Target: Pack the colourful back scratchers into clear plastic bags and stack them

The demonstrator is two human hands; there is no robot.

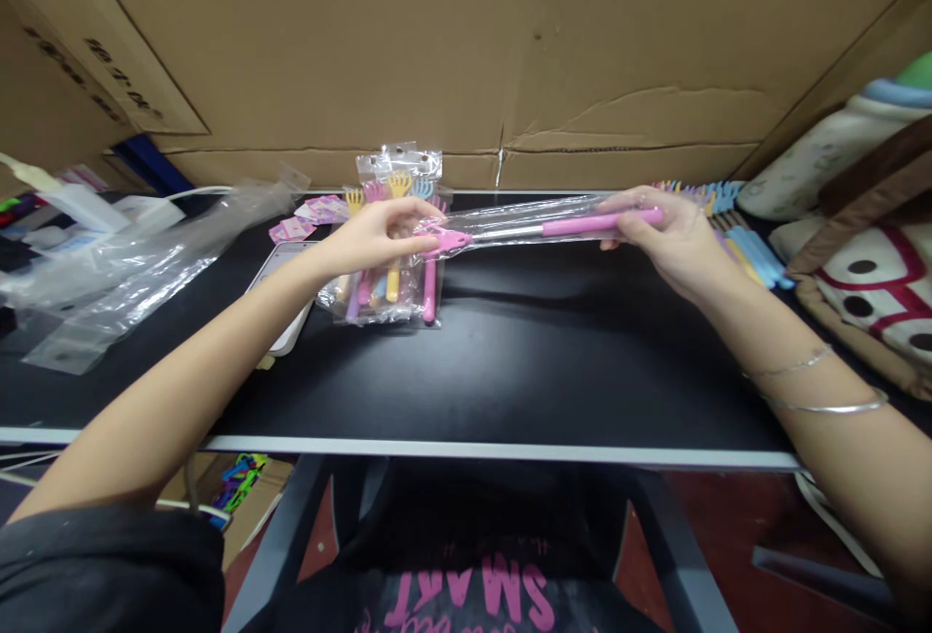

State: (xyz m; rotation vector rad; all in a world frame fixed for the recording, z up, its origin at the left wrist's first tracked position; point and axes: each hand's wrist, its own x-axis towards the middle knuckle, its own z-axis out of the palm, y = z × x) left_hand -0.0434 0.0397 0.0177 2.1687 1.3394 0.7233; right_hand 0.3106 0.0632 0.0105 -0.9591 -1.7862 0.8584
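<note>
A pink back scratcher (575, 223) with a metal shaft lies level above the black table (510, 361), inside a long clear plastic sleeve (510, 216). My left hand (375, 235) pinches the sleeve's end by the pink claw head. My right hand (666, 235) is closed round the pink handle end. Under my left hand lies a stack of clear bags (389, 264) holding pink, yellow, purple and blue scratchers.
Loose scratchers (735, 245) lie in a row at the right. Empty clear bags (123, 264) pile at the left, by pink cards (302, 220) and a white device (281, 269). Cardboard boxes (466, 41) wall the back; cushions (866, 274) sit at the right.
</note>
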